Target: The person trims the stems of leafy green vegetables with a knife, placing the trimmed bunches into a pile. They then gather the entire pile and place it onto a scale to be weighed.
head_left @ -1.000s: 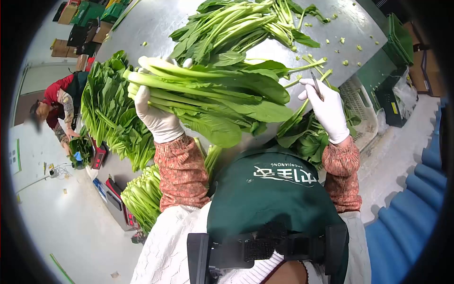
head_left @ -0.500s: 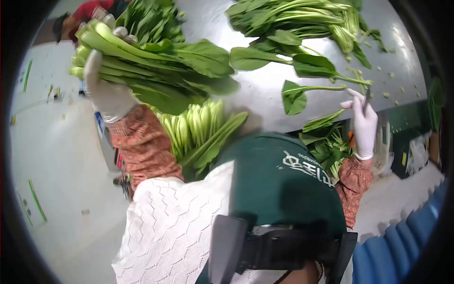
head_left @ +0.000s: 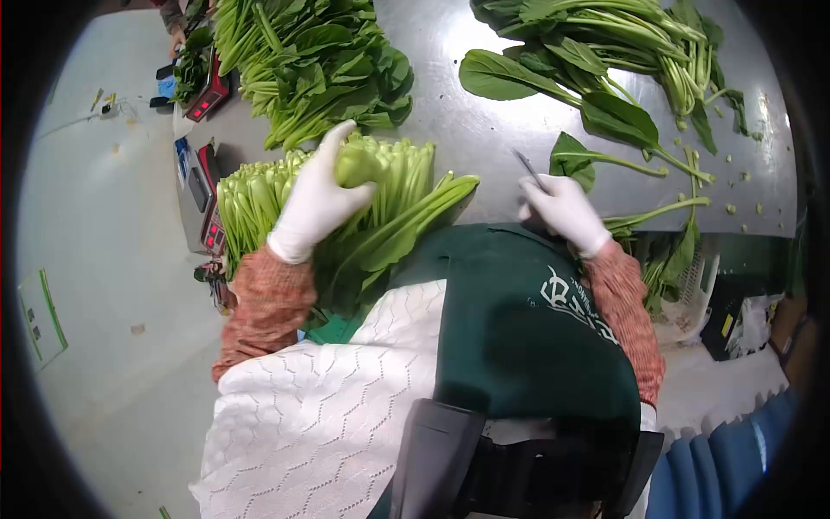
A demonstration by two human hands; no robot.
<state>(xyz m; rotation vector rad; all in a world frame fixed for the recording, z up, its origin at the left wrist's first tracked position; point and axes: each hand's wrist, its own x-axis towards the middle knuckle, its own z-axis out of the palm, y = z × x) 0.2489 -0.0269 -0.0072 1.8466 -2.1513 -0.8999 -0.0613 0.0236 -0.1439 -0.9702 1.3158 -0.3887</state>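
Observation:
My left hand, in a white glove, lies over a packed row of leafy greens with pale stalk ends facing up. Its thumb and fingers curl around a pale green stalk base, and the rest of that bunch is partly hidden. My right hand, gloved too, grips a small knife whose blade points up and left over the metal table. Just right of that hand lies a single leafy stalk. Loose stalks rest along the table's near edge.
A large leafy heap lies beyond the row; another pile of greens is at the back right. Scales with red displays stand at the left. Trimmed bits dot the table's right side. A white basket stands below.
My left hand has come down and right, from holding up a large bunch to the packed row. My right hand with the knife has moved left. The view has shifted.

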